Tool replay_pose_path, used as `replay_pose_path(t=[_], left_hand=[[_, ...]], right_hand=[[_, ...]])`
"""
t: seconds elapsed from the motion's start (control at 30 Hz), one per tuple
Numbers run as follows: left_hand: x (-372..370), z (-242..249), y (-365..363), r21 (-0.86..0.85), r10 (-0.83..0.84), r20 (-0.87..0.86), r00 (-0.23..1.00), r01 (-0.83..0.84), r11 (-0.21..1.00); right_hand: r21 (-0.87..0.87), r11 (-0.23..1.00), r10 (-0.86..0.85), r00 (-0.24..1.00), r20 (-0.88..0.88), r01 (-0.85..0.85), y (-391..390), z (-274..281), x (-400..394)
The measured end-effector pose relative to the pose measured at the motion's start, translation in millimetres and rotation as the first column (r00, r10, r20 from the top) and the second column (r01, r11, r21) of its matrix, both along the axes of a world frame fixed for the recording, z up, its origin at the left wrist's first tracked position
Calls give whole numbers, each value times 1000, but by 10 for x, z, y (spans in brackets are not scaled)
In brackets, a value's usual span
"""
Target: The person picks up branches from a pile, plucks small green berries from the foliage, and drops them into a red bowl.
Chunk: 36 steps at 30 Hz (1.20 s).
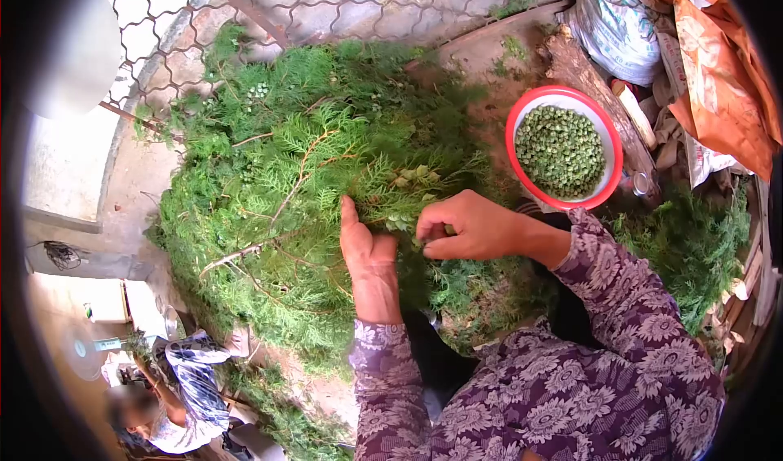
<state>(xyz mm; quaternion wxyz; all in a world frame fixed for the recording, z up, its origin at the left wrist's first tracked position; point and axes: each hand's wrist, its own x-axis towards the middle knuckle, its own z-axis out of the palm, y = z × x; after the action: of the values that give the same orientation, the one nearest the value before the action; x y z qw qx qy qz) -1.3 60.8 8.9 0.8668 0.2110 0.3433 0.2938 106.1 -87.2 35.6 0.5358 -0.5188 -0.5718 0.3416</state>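
Note:
A leafy green conifer sprig point(400, 188) with pale green cones on it lies at my left hand point(369, 245). The palm of that hand is turned partly up, with the thumb side showing, and most of its fingers are behind the foliage, closed around the sprig. Just to the right, my right hand point(465, 229) is in a pinch, thumb and forefinger close together beside the cones point(400, 222). Whatever sits between those fingertips is too small to name. Under both hands spreads a big heap of cut conifer branches point(269, 167).
A red-rimmed white basin point(563, 91) full of small green cones stands at the right, by a log point(599, 94). Sacks point(616, 25) and orange sheeting point(718, 78) are behind it. Wire mesh point(351, 8) borders the back. Another person point(192, 388) sits at lower left.

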Motion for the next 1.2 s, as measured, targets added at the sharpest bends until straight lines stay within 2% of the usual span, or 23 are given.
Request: replay_pose_path(t=[0.07,0.13,0.2,0.33,0.43,0.5,0.7,1.0,1.2], left_hand=[[38,-23,-18,0,-34,40,999,34,999],[70,-27,-52,-2,-23,13,1000,23,1000],[107,-58,-78,-14,-42,31,999,42,999],[171,-61,-146,-28,-49,55,997,51,998],[196,-32,-216,-16,-56,24,998,56,998],[194,-23,-227,-10,-46,5,999,46,999],[170,-105,-232,10,-45,-32,998,45,999],[106,-80,-205,10,-54,-11,998,54,998],[83,-20,-244,-3,-71,-53,996,71,998]], right_hand=[[-130,970,-188,973,133,205,3,13,-33],[-135,960,-224,963,153,245,26,26,-20],[-36,939,-326,917,230,342,49,-41,7],[-39,931,-345,910,229,363,22,-30,35],[-73,924,-337,887,316,376,10,-45,28],[-4,906,-384,828,408,423,39,-66,-16],[-13,892,-374,752,543,453,110,-122,-63],[68,890,-392,682,617,450,120,-168,-60],[10,904,-349,725,594,427,126,-152,-75]])
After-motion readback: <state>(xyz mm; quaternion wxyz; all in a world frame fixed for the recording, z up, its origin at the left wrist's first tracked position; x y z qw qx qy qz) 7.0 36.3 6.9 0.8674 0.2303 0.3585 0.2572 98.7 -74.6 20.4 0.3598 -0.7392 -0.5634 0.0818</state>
